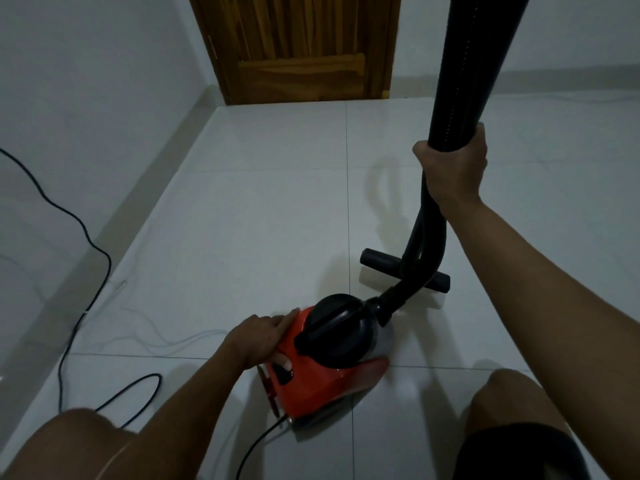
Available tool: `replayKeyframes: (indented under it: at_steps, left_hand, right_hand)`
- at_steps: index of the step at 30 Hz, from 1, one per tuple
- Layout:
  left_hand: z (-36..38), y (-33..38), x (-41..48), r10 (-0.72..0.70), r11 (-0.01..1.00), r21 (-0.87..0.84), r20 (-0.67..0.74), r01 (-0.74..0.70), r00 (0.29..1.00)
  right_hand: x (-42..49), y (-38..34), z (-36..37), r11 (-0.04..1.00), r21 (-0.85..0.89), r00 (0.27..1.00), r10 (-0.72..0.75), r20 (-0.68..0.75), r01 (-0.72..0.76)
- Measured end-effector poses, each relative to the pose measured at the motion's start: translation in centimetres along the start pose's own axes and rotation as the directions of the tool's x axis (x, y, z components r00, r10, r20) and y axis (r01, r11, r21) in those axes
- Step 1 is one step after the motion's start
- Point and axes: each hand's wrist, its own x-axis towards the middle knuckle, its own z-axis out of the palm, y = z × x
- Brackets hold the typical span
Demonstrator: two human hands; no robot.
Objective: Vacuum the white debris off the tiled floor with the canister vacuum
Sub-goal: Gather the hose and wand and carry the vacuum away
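A red and black canister vacuum (322,375) sits on the white tiled floor (259,202) in front of me. My left hand (263,337) rests on its left side, thumb on a black button on top. My right hand (453,168) is closed around the black wand (467,64), which rises out of the frame's top. A black hose (415,251) curves from the wand down into the canister's front. A black floor nozzle (377,259) lies on the tiles behind the hose. No white debris is visible.
A black power cord (79,223) trails along the left wall and loops on the floor (138,389). A wooden door (298,46) stands at the far end. My knees (512,396) are at the bottom edge.
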Motion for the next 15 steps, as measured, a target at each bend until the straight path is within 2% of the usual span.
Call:
replayKeyframes:
  at_steps: [4,10,12,14,15]
  left_hand:
    - [0.7,-0.1,-0.2,0.022,0.998,0.052,-0.039,-0.020,0.999]
    - [-3.2,1.2,1.7,-0.114,0.993,0.053,0.144,0.107,0.983]
    - [-5.5,1.8,2.7,-0.143,0.988,-0.041,0.074,0.147,0.987]
    - [-7.4,3.4,3.7,-0.150,0.958,-0.254,-0.060,0.130,0.987]
    - [-8.3,4.5,4.1,-0.149,0.924,-0.364,-0.070,0.114,0.986]
  right_hand:
    - [-0.4,-0.3,0.0,1.000,-0.005,1.000,-0.007,0.002,0.007]
    - [-0.8,-0.5,-0.7,1.000,-0.027,1.000,-0.013,0.007,0.013]
    - [-0.7,-0.3,-1.1,0.999,-0.038,1.000,-0.011,0.001,0.011]
    - [-0.7,-0.2,-1.3,0.999,-0.045,1.000,-0.001,-0.009,0.001]
    - [-0.6,-0.1,-1.4,0.999,-0.047,1.000,0.009,-0.015,-0.010]
